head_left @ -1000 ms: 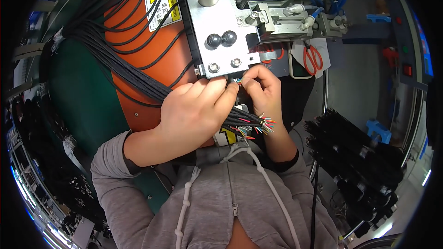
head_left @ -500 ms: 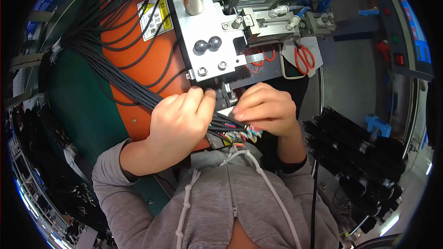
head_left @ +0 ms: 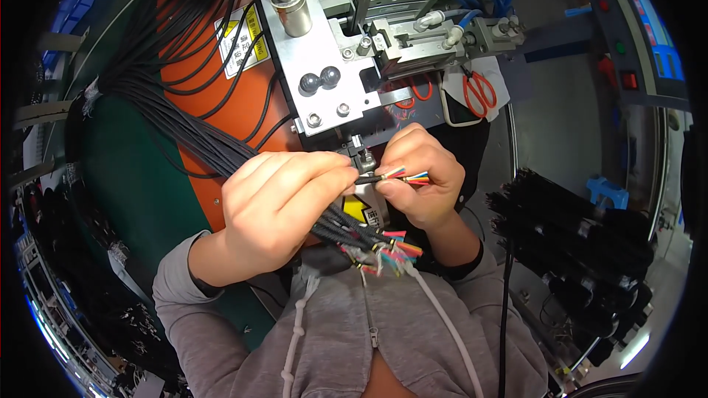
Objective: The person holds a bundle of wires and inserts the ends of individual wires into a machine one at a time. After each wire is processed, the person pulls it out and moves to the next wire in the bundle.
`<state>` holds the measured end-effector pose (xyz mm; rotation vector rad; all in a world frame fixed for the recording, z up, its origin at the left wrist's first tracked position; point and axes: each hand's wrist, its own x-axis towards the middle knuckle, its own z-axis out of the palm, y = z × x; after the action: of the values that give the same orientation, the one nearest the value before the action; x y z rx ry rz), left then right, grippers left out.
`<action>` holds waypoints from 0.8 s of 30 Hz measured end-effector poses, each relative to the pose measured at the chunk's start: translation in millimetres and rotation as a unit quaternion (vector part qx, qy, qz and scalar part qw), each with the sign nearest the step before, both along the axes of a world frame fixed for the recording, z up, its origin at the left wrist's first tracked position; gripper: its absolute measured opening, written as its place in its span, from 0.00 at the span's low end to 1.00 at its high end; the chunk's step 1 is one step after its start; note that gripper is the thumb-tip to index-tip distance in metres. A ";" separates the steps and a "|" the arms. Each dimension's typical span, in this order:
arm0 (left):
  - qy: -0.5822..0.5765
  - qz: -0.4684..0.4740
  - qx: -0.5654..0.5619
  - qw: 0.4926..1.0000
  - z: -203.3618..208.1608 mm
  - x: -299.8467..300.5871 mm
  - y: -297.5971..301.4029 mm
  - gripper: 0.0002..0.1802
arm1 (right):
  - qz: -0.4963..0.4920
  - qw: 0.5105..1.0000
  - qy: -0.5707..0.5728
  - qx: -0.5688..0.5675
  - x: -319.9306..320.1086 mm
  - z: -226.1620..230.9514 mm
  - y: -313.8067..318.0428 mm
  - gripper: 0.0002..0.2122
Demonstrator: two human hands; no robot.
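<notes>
Spanning upper centre: machine (head_left: 318, 55). Running from upper left to lower centre: cables (head_left: 199, 135). Mid-frame, left hand (head_left: 284, 203) and right hand (head_left: 420, 166) pinch cable ends (head_left: 367, 179); too loose a pinch could let one slip, splaying its wires (head_left: 420, 177).

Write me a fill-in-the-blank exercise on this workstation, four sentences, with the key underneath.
The left hand and the right hand meet at black cable ends with coloured ____ sticking out.
The silver metal plate carries ____ round black knobs.
In the picture, the red-handled scissors lie to the ____ of that plate.
The person's hoodie is ____ in colour.

Missing words: wires; two; right; grey.
</notes>
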<state>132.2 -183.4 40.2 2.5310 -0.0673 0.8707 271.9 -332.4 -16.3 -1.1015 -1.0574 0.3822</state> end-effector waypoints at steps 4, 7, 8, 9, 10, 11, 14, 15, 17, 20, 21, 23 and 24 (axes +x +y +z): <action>0.083 -0.023 -0.004 0.996 7.4 2.7 -3.0 0.13 | 0.003 0.999 0.021 -0.043 -2.4 4.1 1.0 0.08; -0.020 0.029 0.053 0.998 -2.0 4.5 -3.2 0.14 | -0.043 0.985 0.130 -0.107 -5.5 10.1 -0.2 0.08; -0.020 0.030 0.054 0.998 -1.3 4.7 -4.9 0.14 | -0.042 0.985 0.130 -0.106 -4.6 12.6 -0.3 0.08; -0.034 0.033 0.001 0.999 0.1 5.4 -7.9 0.13 | -0.027 0.988 0.099 -0.117 -2.8 15.9 -1.0 0.08; -0.047 0.034 -0.052 0.997 0.6 6.6 -9.9 0.13 | -0.014 0.990 0.067 -0.127 -1.0 18.4 -1.3 0.08; -0.061 0.036 -0.105 0.992 0.9 7.2 -10.4 0.13 | -0.001 0.990 0.035 -0.137 -0.1 20.5 -0.8 0.07; -0.010 0.014 -0.049 0.999 -4.4 5.5 -7.0 0.13 | -0.054 0.978 0.191 -0.070 -22.1 27.6 9.3 0.07; 0.014 0.005 -0.023 1.000 -4.9 5.2 -7.1 0.13 | -0.079 0.960 0.266 -0.038 -26.1 29.2 10.4 0.07; 0.009 0.009 -0.026 1.000 -4.3 6.4 -8.8 0.12 | -0.096 0.979 0.178 -0.030 -19.9 24.4 14.1 0.07; -0.002 0.017 -0.032 0.999 -4.7 7.9 -10.4 0.12 | -0.128 0.992 -0.001 -0.014 -11.4 19.0 17.5 0.08; -0.007 0.015 -0.036 0.999 -5.6 8.1 -10.2 0.12 | -0.072 0.995 0.062 -0.029 -10.1 18.8 16.9 0.08; -0.017 0.008 -0.043 0.999 -7.3 8.5 -10.1 0.11 | 0.040 0.980 0.186 -0.057 -7.3 19.0 15.0 0.09; -0.017 0.008 -0.044 0.999 -8.1 8.1 -10.3 0.11 | 0.040 0.980 0.186 -0.057 -5.9 19.2 14.2 0.09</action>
<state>140.3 -193.7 32.1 2.4388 -0.0198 0.9034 266.0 -318.3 2.8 -1.0402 -0.7553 0.6926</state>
